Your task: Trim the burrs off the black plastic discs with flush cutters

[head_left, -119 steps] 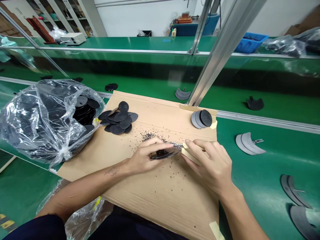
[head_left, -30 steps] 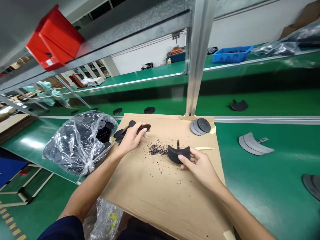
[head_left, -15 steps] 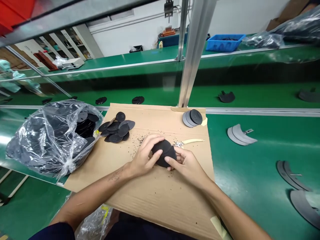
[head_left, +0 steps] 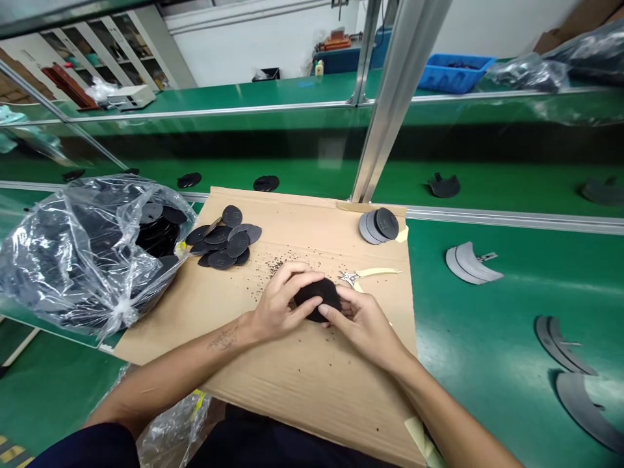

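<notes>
Over the cardboard, my left hand (head_left: pixel 283 302) and my right hand (head_left: pixel 361 322) grip a black round plastic part (head_left: pixel 319 296) between them. It looks like a flat disc brought together with a curved piece; the seam is hard to make out. My left fingers wrap its left and far side, while my right thumb presses on its near right edge. Just beyond my right hand lie nippers (head_left: pixel 348 277) with pale yellow handles and spread jaws. Several loose black discs (head_left: pixel 236 244) are heaped at the left, and tiny black scraps (head_left: pixel 277 265) are scattered behind my left hand.
A clear plastic bag (head_left: pixel 88 253) of black discs stands left of the cardboard sheet (head_left: pixel 292 221). Stacked discs (head_left: pixel 377 225) sit at its far right. A metal post (head_left: pixel 390 123) rises behind. Grey curved pieces (head_left: pixel 472 263) rest on the green bench, right.
The nippers have left my right hand and lie on the cardboard. My left hand came from the heap with a disc, joining the curved piece in my right hand.
</notes>
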The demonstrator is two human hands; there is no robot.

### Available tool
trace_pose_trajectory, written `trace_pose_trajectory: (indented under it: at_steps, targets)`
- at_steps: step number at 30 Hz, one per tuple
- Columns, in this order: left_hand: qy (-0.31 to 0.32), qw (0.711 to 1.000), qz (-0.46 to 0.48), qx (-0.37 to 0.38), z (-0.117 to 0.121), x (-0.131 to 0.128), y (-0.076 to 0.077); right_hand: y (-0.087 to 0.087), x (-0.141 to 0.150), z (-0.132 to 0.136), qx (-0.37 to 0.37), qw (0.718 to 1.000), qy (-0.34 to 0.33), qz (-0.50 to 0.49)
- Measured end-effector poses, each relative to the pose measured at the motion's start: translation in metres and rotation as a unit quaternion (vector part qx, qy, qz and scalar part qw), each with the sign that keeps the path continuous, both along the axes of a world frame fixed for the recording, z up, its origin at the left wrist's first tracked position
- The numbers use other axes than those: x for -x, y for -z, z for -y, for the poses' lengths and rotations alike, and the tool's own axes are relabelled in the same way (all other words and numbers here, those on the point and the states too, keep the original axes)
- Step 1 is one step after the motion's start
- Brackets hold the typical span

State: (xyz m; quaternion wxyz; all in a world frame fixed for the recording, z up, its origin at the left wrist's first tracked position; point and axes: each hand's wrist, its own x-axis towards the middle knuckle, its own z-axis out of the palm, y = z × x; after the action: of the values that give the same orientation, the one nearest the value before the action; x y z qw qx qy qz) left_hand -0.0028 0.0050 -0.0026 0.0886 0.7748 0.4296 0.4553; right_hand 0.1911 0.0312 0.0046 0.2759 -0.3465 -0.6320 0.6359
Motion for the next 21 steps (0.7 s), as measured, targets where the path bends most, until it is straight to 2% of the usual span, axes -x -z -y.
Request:
trace_pose_trajectory:
  at_steps: [5,10,17,21]
  targets:
    - [0.031,0.999,0.019,0.010,0.0004,0.0001,-0.0014,-0.0007,-0.0003,0.0020,-0.023,1.000,0.011,0.004]
    - [0.033,0.999,0.022,0.006,0.0013,-0.0012,-0.0017,-0.0016,-0.0002,0.0025,-0.092,0.995,0.022,0.028]
    - [0.057,0.998,0.023,-0.026,0.0039,-0.0025,0.0009,-0.0078,-0.0015,0.0049,-0.238,0.965,0.061,0.092]
    - [0.070,0.991,0.111,0.032,0.0049,-0.0007,-0.0014,-0.0077,-0.0041,0.0066,-0.361,0.929,0.053,0.063]
